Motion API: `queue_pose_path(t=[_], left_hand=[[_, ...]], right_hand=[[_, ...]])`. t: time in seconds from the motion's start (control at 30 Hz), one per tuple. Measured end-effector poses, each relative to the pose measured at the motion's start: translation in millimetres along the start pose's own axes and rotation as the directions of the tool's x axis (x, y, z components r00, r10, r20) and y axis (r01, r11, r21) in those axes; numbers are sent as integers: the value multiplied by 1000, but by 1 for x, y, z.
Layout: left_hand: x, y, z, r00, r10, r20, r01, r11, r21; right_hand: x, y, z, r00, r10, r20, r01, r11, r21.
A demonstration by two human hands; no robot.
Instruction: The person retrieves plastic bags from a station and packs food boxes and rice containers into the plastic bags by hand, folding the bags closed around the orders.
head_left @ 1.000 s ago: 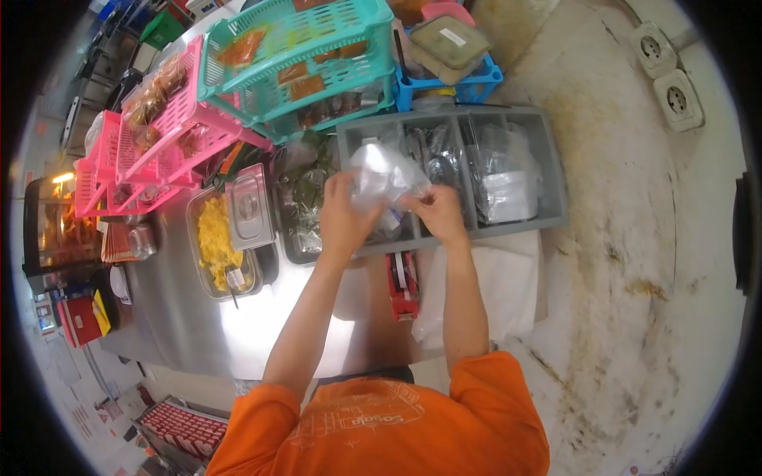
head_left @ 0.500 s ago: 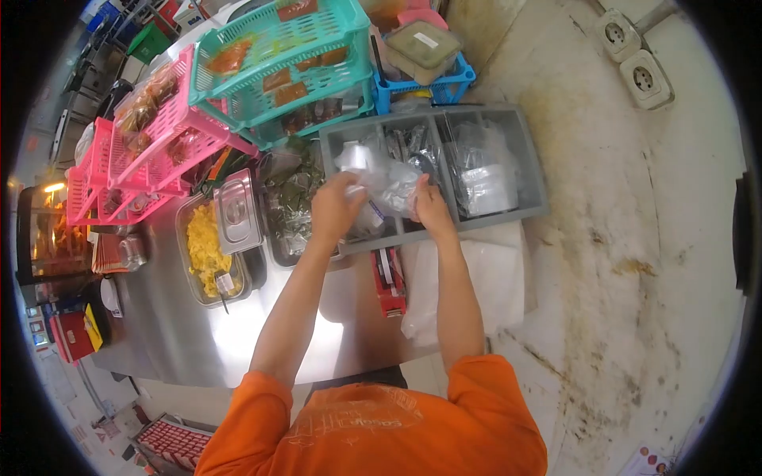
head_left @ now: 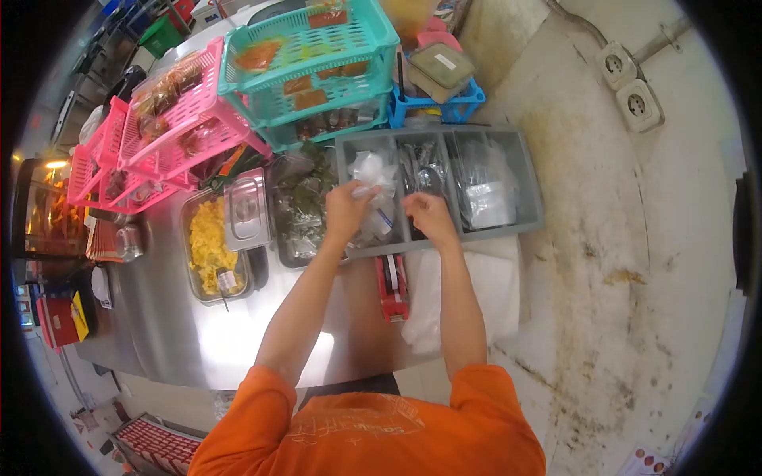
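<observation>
A grey divided bin (head_left: 528, 186) lies in front of me. My left hand (head_left: 347, 213) is closed at its left compartment, thumb and fingers pinching a clear plastic bag (head_left: 373, 170). More clear bags lie in that compartment, under and beside the hand. Over the middle compartment, my right hand (head_left: 431, 217) is curled with its fingertips together, and whether anything thin sits between them I cannot make out. Dark plastic-wrapped items (head_left: 425, 163) fill the middle compartment behind it. Folded clear bags (head_left: 488, 202) lie in the right compartment.
Left of the bin stand a tray of wrapped green leaves (head_left: 305, 194), a metal lid (head_left: 247, 210) and a tray of yellow food (head_left: 209, 242). Teal baskets (head_left: 309, 83) and pink baskets (head_left: 175, 119) are stacked behind. A red tape dispenser (head_left: 393, 297) and white sheets (head_left: 492, 297) lie nearer me.
Both hands held the crumpled clear plastic between them before. Now my right hand is apart from it, and the plastic sits lower at my left hand. The view has shifted slightly.
</observation>
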State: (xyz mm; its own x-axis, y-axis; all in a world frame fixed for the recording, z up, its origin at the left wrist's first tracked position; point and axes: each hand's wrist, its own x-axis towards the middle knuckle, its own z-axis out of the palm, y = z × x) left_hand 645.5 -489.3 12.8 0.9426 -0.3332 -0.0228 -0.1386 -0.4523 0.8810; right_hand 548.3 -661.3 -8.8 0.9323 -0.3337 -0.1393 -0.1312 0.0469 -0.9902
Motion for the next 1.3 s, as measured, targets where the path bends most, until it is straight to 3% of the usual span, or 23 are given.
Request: queue_pose_path(t=[0.1,0.3,0.43,0.5,0.53,0.57,0.6,0.67,0.7,0.8,0.83,0.9,0.93,0.97,1.0,1.03,1.07,1.1,1.13,1.17,1.2,1.23,1.3], left_hand=[[-4,5,-3,1000,11,0,-11,1000,19],[-4,1,-6,988,37,-150,-35,999,12],[-3,-1,-14,970,-16,-242,43,994,105],[-9,-8,-7,960,184,-213,-132,962,237],[-10,-17,-1,937,284,-204,-214,928,306],[-8,-36,9,901,424,96,-401,726,559],[-3,-39,23,894,329,306,-449,623,641],[17,-86,72,871,173,459,-476,524,706],[20,-55,61,834,93,544,-502,539,677],[25,-14,39,838,119,533,-480,628,613],[10,16,9,805,112,583,-509,635,581],[-27,33,-24,940,280,196,-339,832,440],[-42,34,-39,948,316,-23,-292,900,325],[-57,29,-56,966,256,-37,-240,942,236],[-76,20,-74,981,191,-41,-183,973,143],[-98,13,-93,992,123,-34,-122,992,45],[-126,14,-111,999,27,-31,-33,977,-211],[-157,21,-131,998,-56,-4,49,891,-452],[-190,29,-150,991,-125,41,120,737,-665],[-222,41,-174,977,-198,83,183,567,-803],[-250,44,-201,958,-253,135,224,368,-902],[-278,20,-218,967,-239,85,184,431,-884],[-338,-37,-239,975,-222,-22,103,537,-837]], right_hand=[[1,-9,16,981,-193,-12,188,964,-190],[-3,-14,11,980,-119,-160,97,986,-138],[-1,-12,-3,978,61,-201,-46,996,78],[-1,-15,-5,954,103,-282,-70,990,125],[-4,-10,-11,934,90,-345,47,928,370],[-6,6,-23,918,87,-386,172,792,586],[-12,12,-37,899,58,-435,267,715,647],[-54,-12,-74,752,-206,-626,417,884,211],[-80,-32,-89,632,-333,-699,479,878,15],[-150,-139,-56,281,-389,-877,630,765,-137],[-160,-141,-51,301,-407,-862,558,808,-187],[-180,-127,-43,368,-408,-835,439,868,-231],[-185,-120,-33,418,-393,-819,396,890,-226],[-190,-114,-21,466,-376,-801,350,910,-223],[-196,-144,29,514,-218,-830,404,915,11],[-200,-127,59,617,-327,-716,399,914,-74],[-204,-109,89,700,-429,-571,420,894,-157],[-208,-92,119,755,-511,-411,461,859,-222],[-223,-110,159,890,-431,-146,374,875,-307],[-233,-133,194,769,-624,138,570,572,-589],[-246,-132,220,720,-618,316,661,473,-582],[-261,-129,244,653,-584,482,744,376,-552],[-304,-142,286,527,-525,668,850,341,-403]])
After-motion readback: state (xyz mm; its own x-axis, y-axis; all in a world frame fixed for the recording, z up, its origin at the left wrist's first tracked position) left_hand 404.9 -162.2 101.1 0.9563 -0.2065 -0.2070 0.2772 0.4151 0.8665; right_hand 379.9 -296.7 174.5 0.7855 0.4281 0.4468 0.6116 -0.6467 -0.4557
